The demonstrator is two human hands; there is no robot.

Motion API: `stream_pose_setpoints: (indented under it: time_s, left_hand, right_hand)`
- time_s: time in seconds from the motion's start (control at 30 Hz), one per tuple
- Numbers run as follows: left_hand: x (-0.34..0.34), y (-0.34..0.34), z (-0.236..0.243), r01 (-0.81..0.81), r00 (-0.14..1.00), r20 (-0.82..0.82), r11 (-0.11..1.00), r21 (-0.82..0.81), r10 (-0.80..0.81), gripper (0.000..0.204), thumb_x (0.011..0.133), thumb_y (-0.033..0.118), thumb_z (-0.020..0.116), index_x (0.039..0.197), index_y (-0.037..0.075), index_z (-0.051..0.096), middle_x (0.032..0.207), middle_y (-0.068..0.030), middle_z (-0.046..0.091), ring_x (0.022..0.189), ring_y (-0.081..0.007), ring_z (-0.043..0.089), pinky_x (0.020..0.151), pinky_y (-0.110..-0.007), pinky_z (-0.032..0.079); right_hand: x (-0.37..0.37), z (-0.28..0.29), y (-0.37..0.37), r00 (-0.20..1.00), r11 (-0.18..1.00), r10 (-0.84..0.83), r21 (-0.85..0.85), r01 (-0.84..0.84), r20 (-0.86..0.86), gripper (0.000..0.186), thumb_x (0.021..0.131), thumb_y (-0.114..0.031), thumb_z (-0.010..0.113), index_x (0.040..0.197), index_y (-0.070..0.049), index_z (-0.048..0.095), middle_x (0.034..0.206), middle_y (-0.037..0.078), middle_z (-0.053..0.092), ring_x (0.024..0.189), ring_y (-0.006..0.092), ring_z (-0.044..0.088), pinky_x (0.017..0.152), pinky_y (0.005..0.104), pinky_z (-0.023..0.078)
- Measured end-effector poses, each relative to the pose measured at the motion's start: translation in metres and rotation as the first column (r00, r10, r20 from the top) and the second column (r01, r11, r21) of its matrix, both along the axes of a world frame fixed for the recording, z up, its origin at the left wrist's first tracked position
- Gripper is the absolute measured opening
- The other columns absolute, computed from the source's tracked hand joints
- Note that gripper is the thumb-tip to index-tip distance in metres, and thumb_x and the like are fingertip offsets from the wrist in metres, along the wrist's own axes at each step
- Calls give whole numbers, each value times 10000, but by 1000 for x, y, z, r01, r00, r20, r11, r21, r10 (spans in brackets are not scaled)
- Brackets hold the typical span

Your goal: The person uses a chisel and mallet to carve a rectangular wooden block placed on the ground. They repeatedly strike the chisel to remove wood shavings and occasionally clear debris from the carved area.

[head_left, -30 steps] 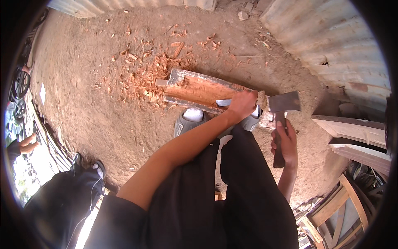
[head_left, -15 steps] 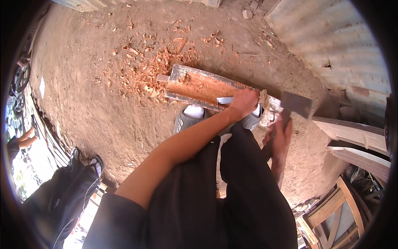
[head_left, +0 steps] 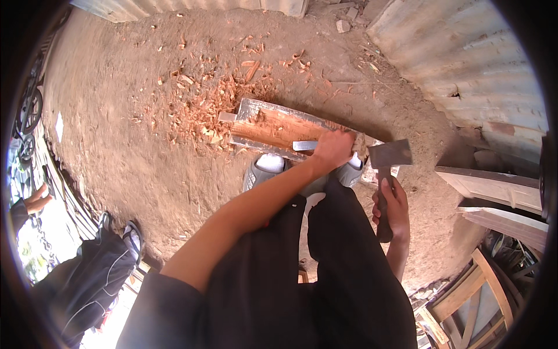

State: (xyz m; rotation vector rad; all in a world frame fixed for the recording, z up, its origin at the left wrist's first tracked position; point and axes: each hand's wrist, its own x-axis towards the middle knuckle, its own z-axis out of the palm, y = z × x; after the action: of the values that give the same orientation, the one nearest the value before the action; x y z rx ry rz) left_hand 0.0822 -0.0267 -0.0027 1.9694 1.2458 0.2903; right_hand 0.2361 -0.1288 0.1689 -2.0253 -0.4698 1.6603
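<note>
A long wooden block [head_left: 290,110] with a hollowed, orange-brown trough lies across the ground by my feet. My left hand [head_left: 336,148] is closed round a chisel [head_left: 304,145], over the block's right part. The chisel's flat metal blade points left into the trough; its handle is hidden in my fist. My right hand [head_left: 397,206] grips the dark handle of a hatchet [head_left: 390,154], its broad metal head upward. That head hangs just right of my left hand, near the block's right end, apart from my fist.
Wood shavings [head_left: 200,107] are strewn beyond the block's left end. My grey shoes [head_left: 265,168] stand against its near side. Corrugated metal sheeting [head_left: 465,70] rises at the right, above wooden boards [head_left: 494,186] and a wooden frame [head_left: 465,291]. Another person's legs [head_left: 93,267] show at the lower left.
The hatchet has swung left, its head now nearer my left hand and no longer blurred. My left hand and the chisel have shifted slightly left along the trough.
</note>
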Motion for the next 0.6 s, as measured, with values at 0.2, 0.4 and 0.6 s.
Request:
stream_pose_setpoints:
  time_s: [0.2, 0.4, 0.6]
  left_hand:
    - [1, 1, -4, 47, 998, -42, 999, 17, -46, 284, 810, 240, 754, 1038, 80, 699, 857, -205, 741, 867, -387, 748, 756, -513, 591]
    - [8, -12, 27, 258, 965, 37, 966, 5, -258, 348, 768, 261, 762, 1054, 76, 691, 842, -205, 737, 861, -388, 743, 755, -505, 581]
    - [16, -21, 34, 257, 940, 227, 966, 22, -255, 397, 714, 213, 750, 1083, 69, 718, 866, -215, 744, 865, -400, 737, 795, -495, 570]
  right_hand:
    - [-9, 11, -10, 966, 952, -260, 173, 254, 13, 309, 1113, -351, 519, 1308, -111, 540, 783, 25, 536, 457, 84, 453, 371, 247, 377]
    - [-12, 25, -25, 966, 956, -256, 153, 249, 26, 319, 1116, -342, 513, 1306, -86, 533, 771, 28, 531, 457, 88, 456, 385, 237, 367]
    - [-22, 37, -28, 975, 964, -221, 152, 216, 18, 333, 1114, -343, 522, 1299, -67, 532, 767, 40, 544, 491, 83, 463, 442, 224, 375]
